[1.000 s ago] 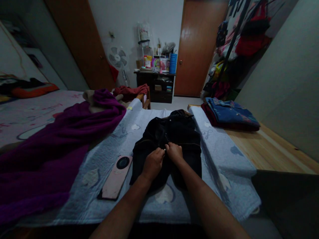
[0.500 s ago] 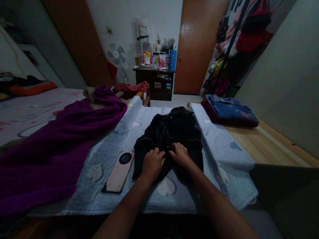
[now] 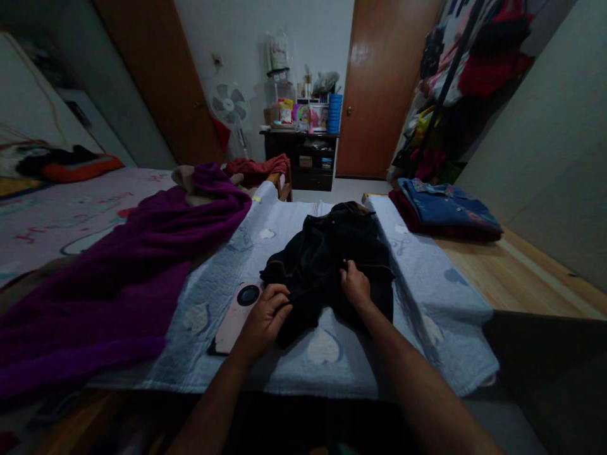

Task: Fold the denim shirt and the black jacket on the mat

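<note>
A black garment (image 3: 327,243) with brown stitching and small studs lies spread on a light blue cloth (image 3: 265,373) with heart shapes. My left hand (image 3: 266,316) is at the garment's lower left edge, fingers closed on the fabric. Higher up, my right hand (image 3: 355,284) pinches the garment near its middle, by a small stud. A pink phone (image 3: 234,319) with a round camera lies face down beside my left hand, which partly covers it.
Purple fabric (image 3: 137,265) is heaped to the left. At the right, a folded denim garment (image 3: 448,205) rests on a dark red one, on a wooden surface (image 3: 502,272). A fan (image 3: 229,104) and a dark cabinet (image 3: 300,158) stand behind.
My hands have moved apart: the left to the garment's left edge, the right slightly up and to the right. The garment's lower left part has shifted. The view has turned slightly left.
</note>
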Tool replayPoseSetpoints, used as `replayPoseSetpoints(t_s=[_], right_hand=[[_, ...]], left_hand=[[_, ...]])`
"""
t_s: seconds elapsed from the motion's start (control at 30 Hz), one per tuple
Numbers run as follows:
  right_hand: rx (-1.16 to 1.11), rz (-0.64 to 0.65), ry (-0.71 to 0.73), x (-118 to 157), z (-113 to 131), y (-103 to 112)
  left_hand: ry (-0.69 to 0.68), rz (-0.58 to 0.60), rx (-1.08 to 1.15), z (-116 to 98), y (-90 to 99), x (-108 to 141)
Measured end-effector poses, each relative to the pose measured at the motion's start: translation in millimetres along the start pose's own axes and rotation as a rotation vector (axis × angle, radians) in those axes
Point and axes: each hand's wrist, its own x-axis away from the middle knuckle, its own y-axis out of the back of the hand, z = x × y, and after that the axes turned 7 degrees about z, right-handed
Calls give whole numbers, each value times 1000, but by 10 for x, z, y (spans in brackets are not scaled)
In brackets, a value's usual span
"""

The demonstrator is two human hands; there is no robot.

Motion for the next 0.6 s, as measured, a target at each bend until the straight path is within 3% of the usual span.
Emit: replayPoseSetpoints(t_s=[0.1, 0.23, 0.4, 0.6], right_hand=[[-25, 29, -53, -32, 4, 45], [-86, 75, -67, -44, 51, 115], [-180, -1, 31, 61, 209, 108], [-112, -74, 111, 100, 287, -42]], left_hand=[[32, -65, -166, -69, -23, 28], [107, -223, -534, -361, -149, -72], [-103, 31, -599, -592, -368, -367], [147, 234, -648, -401, -606, -529]])
